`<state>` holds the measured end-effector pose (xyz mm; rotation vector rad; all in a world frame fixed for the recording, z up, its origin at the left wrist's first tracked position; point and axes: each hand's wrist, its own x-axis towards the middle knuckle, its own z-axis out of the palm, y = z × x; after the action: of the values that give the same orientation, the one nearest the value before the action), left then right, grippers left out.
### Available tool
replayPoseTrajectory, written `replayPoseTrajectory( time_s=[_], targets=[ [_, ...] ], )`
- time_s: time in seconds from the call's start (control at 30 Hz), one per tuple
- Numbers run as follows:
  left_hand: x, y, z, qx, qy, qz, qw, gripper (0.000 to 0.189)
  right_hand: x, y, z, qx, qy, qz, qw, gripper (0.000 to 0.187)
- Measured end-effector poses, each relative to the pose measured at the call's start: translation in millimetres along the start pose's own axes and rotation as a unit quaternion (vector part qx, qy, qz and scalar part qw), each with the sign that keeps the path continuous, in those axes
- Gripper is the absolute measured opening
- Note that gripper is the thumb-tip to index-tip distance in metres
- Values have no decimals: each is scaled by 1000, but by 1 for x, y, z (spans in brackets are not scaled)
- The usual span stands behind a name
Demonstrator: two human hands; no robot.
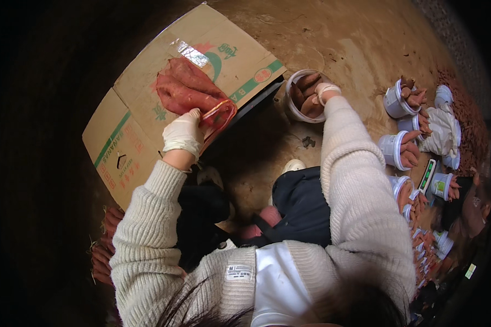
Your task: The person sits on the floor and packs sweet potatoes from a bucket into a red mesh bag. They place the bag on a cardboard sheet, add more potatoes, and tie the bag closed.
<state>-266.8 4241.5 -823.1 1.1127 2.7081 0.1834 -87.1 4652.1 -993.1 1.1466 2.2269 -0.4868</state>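
Observation:
My left hand (184, 131), in a pale glove, grips the mouth of a red mesh bag (188, 88). The bag's body lies flattened on a cardboard banana box (141, 81), with its opening towards me and an orange drawstring along the rim. My right hand (326, 90), also gloved, reaches over the right rim of a white plastic bucket (289, 107). Inside the bucket lie several sweet potatoes (307, 83). The fingers are at the sweet potatoes, partly hidden, and whether they grasp one I cannot tell.
Several white buckets of sweet potatoes (409, 151) stand at the right, beside a green-and-white device (427, 175) and crumpled pale plastic (433, 128). More sweet potatoes (102, 257) lie at lower left. At far right a blurred person's hand (485, 210) shows. The floor (270, 36) is brown.

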Motion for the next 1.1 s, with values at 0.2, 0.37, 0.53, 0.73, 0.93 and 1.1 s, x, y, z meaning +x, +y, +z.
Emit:
replayPoseTrajectory(
  time_s=[0.2,0.37,0.53,0.73,0.93,1.1],
  targets=[
    [2,-13,-1,-243,-49,-20,969,18,-23,64,-61,126,39,-47,990,32],
    [-9,-2,-18,-343,-115,-28,932,23,-72,89,-110,593,-222,-48,773,18],
    [-19,-7,-8,-490,-124,-37,862,24,-165,25,-108,498,20,-173,849,7],
    [-28,17,-14,-704,-125,-39,698,12,-273,-40,-56,587,-23,-117,801,23],
    [-23,41,2,-734,19,-30,678,12,-274,-113,5,630,-82,-68,769,30],
    [-13,67,-1,-683,85,-19,725,17,-279,-143,40,741,-152,-27,654,26]
  ],
)
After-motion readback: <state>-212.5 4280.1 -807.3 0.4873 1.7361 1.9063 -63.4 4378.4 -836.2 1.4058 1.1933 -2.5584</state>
